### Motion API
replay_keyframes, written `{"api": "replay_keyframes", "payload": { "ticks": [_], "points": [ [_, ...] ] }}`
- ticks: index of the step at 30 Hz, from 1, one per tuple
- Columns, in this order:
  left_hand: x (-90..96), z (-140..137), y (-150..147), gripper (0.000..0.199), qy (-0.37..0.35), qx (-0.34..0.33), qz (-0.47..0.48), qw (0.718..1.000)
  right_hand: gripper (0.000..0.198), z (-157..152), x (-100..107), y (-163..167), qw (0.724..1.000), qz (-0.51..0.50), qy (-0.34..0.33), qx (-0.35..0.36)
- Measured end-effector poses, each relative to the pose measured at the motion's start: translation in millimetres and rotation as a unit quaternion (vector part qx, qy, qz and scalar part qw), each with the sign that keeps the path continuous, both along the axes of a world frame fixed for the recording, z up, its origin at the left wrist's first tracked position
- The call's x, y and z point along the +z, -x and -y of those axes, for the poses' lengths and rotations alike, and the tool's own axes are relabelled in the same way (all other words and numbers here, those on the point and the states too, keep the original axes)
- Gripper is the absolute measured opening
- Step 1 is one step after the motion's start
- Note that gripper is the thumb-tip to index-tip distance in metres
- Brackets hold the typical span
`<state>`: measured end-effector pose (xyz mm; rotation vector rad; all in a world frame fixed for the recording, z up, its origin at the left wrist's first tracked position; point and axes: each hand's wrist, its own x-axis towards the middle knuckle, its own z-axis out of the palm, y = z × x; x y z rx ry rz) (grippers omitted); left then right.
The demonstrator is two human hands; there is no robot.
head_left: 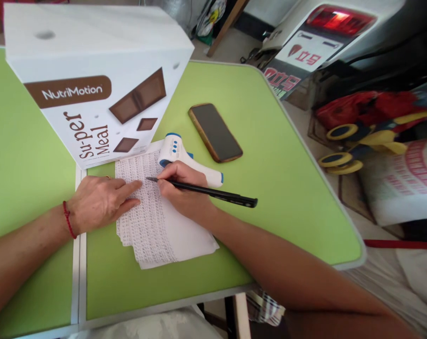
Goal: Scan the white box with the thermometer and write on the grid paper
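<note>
A black pen [216, 192] is pinched in my right hand [185, 186], its tip on or just over a sheet of paper [188, 235]. Rows of small handwriting cover the sheet's left part; the right part is blank. My left hand [102, 200] lies on the paper's left edge, index finger and thumb stretched out toward the pen tip. Behind my right hand lies a white and blue infrared thermometer [174, 148], partly hidden by the fingers and resting at the paper's upper edge.
A large white NutriMotion box [93, 52] stands at the back left, against the paper's top. A phone in a brown case [216, 132] lies behind the thermometer. The green folding table [287, 188] has a metal seam on the left. Beyond it stands a vehicle with a red tail light [340, 20].
</note>
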<state>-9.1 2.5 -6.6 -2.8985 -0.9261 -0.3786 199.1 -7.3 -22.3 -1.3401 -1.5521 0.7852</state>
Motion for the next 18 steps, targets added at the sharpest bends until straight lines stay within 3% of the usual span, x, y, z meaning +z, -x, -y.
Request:
{"api": "replay_keyframes", "payload": {
  "ticks": [18],
  "points": [
    [0.2, -0.3, -0.1, 0.030, 0.006, 0.005, -0.013, 1.000, 0.003, 0.0, -0.6, 0.3, 1.000, -0.002, 0.015, 0.017]
  ]
}}
